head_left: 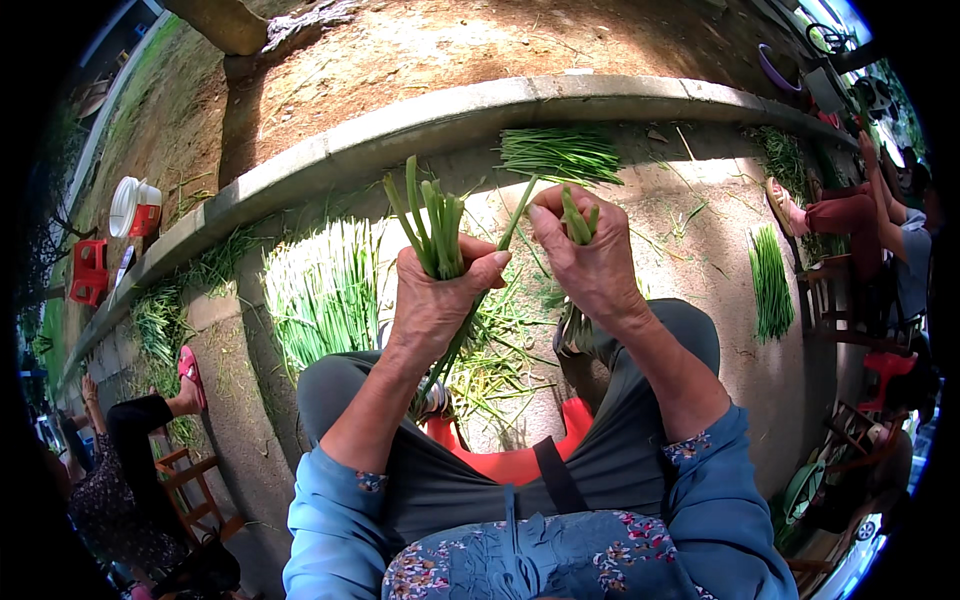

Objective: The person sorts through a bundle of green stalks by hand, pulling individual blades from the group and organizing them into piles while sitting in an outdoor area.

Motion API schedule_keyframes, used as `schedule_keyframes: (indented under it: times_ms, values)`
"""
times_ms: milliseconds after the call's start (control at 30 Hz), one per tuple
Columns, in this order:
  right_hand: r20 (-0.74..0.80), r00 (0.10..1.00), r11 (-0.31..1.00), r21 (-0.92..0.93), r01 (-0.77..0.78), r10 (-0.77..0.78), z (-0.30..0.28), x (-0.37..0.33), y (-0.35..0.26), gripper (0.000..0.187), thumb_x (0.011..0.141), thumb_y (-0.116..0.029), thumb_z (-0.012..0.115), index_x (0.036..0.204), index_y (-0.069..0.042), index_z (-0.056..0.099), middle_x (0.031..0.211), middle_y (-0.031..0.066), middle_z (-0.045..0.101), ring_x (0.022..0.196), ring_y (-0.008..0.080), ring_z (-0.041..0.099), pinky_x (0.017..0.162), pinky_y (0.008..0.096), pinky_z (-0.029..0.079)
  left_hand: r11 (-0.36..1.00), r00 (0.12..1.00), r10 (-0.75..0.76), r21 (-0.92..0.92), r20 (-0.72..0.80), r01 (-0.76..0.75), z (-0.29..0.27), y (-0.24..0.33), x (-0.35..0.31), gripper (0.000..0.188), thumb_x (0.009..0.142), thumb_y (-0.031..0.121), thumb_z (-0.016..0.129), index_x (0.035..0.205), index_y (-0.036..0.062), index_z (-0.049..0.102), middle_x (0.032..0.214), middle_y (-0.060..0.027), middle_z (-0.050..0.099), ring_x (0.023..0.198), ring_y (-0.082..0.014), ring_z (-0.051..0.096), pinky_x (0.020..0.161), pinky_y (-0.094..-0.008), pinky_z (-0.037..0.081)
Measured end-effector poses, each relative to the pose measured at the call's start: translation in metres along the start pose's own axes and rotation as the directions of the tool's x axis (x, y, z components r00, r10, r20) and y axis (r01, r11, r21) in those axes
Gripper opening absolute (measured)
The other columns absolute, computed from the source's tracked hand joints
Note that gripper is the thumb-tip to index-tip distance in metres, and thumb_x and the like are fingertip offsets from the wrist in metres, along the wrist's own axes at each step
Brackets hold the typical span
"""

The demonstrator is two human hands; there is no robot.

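Observation:
My left hand (440, 300) is closed round a bunch of green stalks (436, 225), their thick ends sticking up above the fist and their long parts trailing down between my knees. One single stalk (517, 212) slants up from the left thumb toward my right hand (592, 262); whether the right fingertips touch its tip I cannot tell. The right hand is curled round a few green stalks (578, 218), whose ends poke up between the fingers. On the paving below lies a scattered heap of stalk trimmings (497, 365).
A wide pile of stalks (325, 290) lies left, a bundle (560, 155) by the curb (430, 125), another bundle (772, 283) at right. People sit at both sides. A red stool (88, 272) and white bucket (128, 208) stand beyond the curb.

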State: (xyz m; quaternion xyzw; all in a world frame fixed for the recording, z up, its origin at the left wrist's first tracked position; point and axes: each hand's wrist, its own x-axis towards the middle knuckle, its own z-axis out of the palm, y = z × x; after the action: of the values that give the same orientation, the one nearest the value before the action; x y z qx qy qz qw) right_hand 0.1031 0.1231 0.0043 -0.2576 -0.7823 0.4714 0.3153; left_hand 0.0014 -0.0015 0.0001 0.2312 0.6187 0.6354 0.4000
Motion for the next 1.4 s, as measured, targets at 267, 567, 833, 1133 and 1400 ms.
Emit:
schedule_keyframes:
  times_ms: [267,567,833,1133,1400]
  values:
    - [-0.042,0.999,1.000,0.009,-0.021,0.021,-0.008,0.003,-0.002,0.008,0.080,-0.008,0.056,0.077,-0.002,0.057,0.059,0.0050,0.054,0.053,0.0106,0.052,0.051,0.0264,0.043,1.000,1.000,0.028,-0.008,0.000,-0.028,-0.002,-0.005,0.002,0.013,0.075,0.014,0.069,0.079,0.0023,0.062,0.061,-0.0053,0.061,0.041,-0.0017,0.039,0.038,-0.0160,0.026]
    - [-0.007,0.972,0.944,0.239,-0.226,0.234,-0.024,0.008,0.004,0.014,0.084,-0.014,0.056,0.077,-0.003,0.058,0.059,0.0019,0.056,0.053,0.0066,0.050,0.049,0.0223,0.040,0.989,0.996,-0.058,-0.132,0.065,0.066,-0.008,-0.002,0.002,0.020,0.079,0.022,0.065,0.084,0.0022,0.065,0.064,-0.0010,0.060,0.048,-0.0013,0.040,0.042,-0.0163,0.029]
    - [0.297,0.902,0.786,0.453,-0.421,0.312,-0.013,0.001,-0.015,0.023,0.085,-0.018,0.060,0.102,-0.002,0.059,0.065,-0.0047,0.053,0.042,-0.0005,0.033,0.037,0.0163,0.023,0.971,0.987,-0.078,-0.216,0.138,0.107,-0.006,-0.003,0.003,0.023,0.080,0.024,0.064,0.086,0.0023,0.064,0.063,0.0008,0.058,0.047,-0.0020,0.039,0.042,-0.0163,0.027]
    - [0.397,0.891,0.813,0.430,-0.393,0.221,-0.009,0.000,-0.014,0.020,0.083,-0.017,0.060,0.094,-0.001,0.062,0.066,-0.0035,0.056,0.044,-0.0010,0.035,0.038,0.0151,0.025,0.975,0.986,-0.063,-0.201,0.157,0.095,-0.004,-0.002,0.000,0.019,0.080,0.019,0.065,0.088,0.0022,0.064,0.064,-0.0007,0.059,0.047,-0.0034,0.041,0.042,-0.0169,0.030]
    - [0.360,0.893,0.832,0.379,-0.405,0.271,-0.006,-0.002,-0.016,0.016,0.083,-0.014,0.056,0.092,-0.001,0.062,0.060,-0.0046,0.052,0.044,-0.0009,0.036,0.038,0.0152,0.025,0.994,0.991,-0.047,-0.094,0.128,0.059,-0.004,-0.005,0.001,0.016,0.080,0.018,0.064,0.086,0.0030,0.065,0.063,0.0004,0.059,0.047,-0.0022,0.041,0.042,-0.0170,0.029]
